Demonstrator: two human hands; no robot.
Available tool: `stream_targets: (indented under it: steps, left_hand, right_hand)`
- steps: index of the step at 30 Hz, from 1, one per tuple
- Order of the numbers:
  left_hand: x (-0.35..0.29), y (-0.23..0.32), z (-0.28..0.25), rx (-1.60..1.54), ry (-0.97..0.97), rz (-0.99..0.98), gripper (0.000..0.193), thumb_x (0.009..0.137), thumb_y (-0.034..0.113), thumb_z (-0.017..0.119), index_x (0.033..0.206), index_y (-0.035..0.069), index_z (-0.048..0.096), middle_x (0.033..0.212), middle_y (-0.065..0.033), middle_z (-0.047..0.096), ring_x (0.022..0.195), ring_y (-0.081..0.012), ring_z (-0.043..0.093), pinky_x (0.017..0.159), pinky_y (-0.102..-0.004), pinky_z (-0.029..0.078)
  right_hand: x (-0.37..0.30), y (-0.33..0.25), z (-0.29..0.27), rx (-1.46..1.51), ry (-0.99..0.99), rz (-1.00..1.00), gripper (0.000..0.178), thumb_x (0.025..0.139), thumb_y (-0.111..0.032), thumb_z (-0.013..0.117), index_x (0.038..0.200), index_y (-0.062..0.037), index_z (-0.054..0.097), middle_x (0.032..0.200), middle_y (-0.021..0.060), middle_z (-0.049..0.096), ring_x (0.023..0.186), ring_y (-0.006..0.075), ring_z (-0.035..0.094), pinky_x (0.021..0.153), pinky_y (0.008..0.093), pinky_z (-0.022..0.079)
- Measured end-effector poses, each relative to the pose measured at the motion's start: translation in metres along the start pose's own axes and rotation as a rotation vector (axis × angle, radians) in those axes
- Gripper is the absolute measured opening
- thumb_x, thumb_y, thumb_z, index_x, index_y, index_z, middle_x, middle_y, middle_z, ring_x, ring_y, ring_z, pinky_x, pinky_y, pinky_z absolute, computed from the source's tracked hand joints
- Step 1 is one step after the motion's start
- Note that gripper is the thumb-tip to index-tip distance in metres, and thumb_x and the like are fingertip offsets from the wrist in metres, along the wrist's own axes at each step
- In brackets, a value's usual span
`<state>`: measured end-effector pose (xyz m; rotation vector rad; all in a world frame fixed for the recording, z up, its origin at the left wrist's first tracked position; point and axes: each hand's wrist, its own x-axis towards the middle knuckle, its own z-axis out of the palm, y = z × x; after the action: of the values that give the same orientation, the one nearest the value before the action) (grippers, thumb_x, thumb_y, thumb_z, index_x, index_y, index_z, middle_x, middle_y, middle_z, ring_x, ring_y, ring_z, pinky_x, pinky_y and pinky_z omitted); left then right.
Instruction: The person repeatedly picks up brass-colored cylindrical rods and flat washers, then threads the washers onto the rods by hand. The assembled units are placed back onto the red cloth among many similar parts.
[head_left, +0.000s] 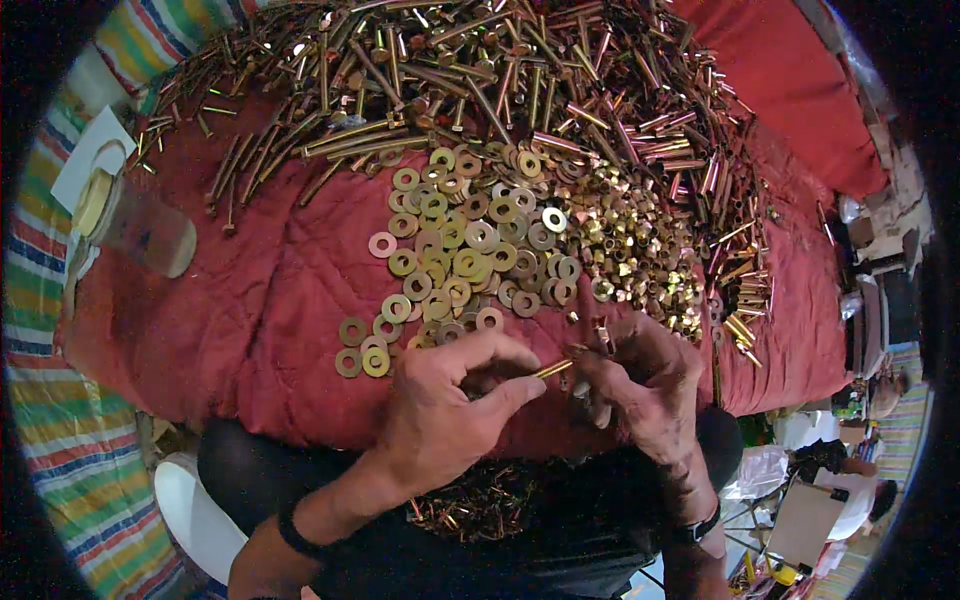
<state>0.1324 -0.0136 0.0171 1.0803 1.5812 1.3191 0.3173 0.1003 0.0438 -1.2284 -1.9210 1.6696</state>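
Note:
My left hand pinches a thin gold-coloured bolt between thumb and fingers, its free end pointing to the right. Against that end, my right hand has its fingertips closed; a small shiny metal piece shows at its forefinger, too small to name. Both hands are held over the near edge of the red padded cloth. Just beyond them lie flat ring washers in a loose heap, with a pile of small brass-coloured nuts to its right.
Long bolts are heaped across the far side, with metal sleeves at the right. A clear jar lies at the left. Dark and coppery metal bits rest on my lap. Another person is at the lower right.

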Motion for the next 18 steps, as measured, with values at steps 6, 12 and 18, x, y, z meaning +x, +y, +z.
stream_targets:
  steps: [6,12,18]
  left_hand:
    - [0.000,-0.003,0.006,0.174,0.070,0.194,0.015,0.085,0.009,0.081,0.098,0.005,0.075,0.085,-0.0084,0.075,0.078,-0.0178,0.074,0.070,-0.0313,0.057]
    - [0.000,-0.011,0.009,0.309,0.096,0.427,0.016,0.082,0.004,0.081,0.095,0.005,0.072,0.087,-0.0115,0.075,0.078,-0.0251,0.075,0.070,-0.0355,0.059]
    - [-0.002,-0.016,0.006,0.393,0.041,0.536,0.019,0.077,0.000,0.079,0.093,0.004,0.070,0.084,-0.0115,0.073,0.076,-0.0287,0.074,0.065,-0.0376,0.059]
  right_hand:
    - [-0.002,0.011,0.006,-0.042,0.055,-0.059,0.020,0.096,-0.002,0.064,0.115,0.0027,0.063,0.104,0.0107,0.070,0.096,0.0195,0.067,0.086,0.0323,0.053]
    - [-0.004,0.006,0.001,-0.007,0.011,-0.055,0.022,0.097,-0.001,0.063,0.119,0.0027,0.062,0.107,0.0112,0.069,0.097,0.0198,0.066,0.085,0.0341,0.053]
    - [-0.005,0.007,-0.002,-0.407,-0.105,-0.298,0.032,0.091,-0.004,0.071,0.122,0.0013,0.063,0.101,0.0152,0.068,0.088,0.0286,0.069,0.079,0.0377,0.053]
